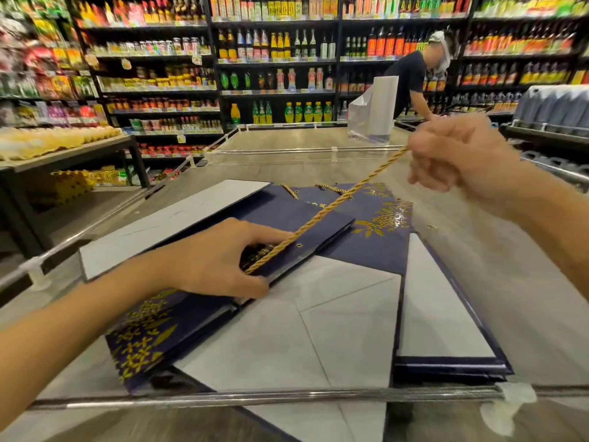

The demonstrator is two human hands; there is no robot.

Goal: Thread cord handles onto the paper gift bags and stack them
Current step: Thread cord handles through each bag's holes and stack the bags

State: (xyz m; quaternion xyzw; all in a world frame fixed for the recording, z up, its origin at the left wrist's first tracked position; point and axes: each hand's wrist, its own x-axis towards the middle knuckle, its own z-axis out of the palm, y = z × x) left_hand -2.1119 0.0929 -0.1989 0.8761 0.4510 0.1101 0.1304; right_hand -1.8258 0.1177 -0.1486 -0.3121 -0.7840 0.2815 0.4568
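**Work item.** The gift bag (322,231) is navy paper with gold leaf print. It lies flat at the middle of the desk (478,250), mouth edge toward the far right. A small punched hole (299,245) shows near that edge. A twisted gold cord (334,205) runs taut from the bag's mouth edge, up and to the right, to the raised right hand (462,161).

**Adjacent items.** A second bag (382,199) lies just beyond, partly under the first, with gold handles fitted at its far edge. A third bag (443,301) lies flat at the near right, pale panel up, touching the work item's corner.

**Edges and room.** A metal rail (287,397) bounds the near edge of the desk. Bare grey surface lies to the right of the bags and beyond them.

**Fingers.** The left hand (216,260) holds the gift bag at its mouth, fingers (267,234) laid on top beside the cord and thumb along the near edge. The right hand is blurred; its fingers are curled narrow, pinching the cord's upper end above the desk.
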